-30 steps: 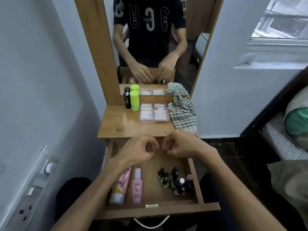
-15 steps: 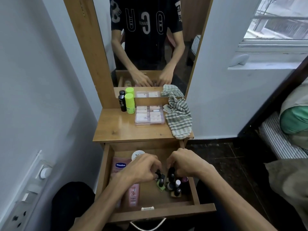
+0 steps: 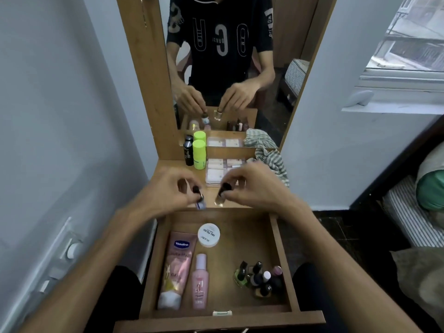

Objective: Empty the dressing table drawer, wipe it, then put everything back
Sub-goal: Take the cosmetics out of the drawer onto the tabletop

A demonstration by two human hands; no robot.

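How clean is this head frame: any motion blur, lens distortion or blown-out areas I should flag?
Head view: the small bottles pinched by the left hand and right hand are motion-smeared; wide-angle bending bows the mirror frame and walls; the window at upper right is hazy and bright; the drawer contents read sharply, labels legible.

Wall sockets [image 3: 48, 267], perhaps bedding [image 3: 430, 188]

Two bare forearms reach forward, wrists level. The left hand [image 3: 168, 191] and right hand [image 3: 252, 186] sit close together, each with fingertips curled downward, pinching a small bottle by its cap.
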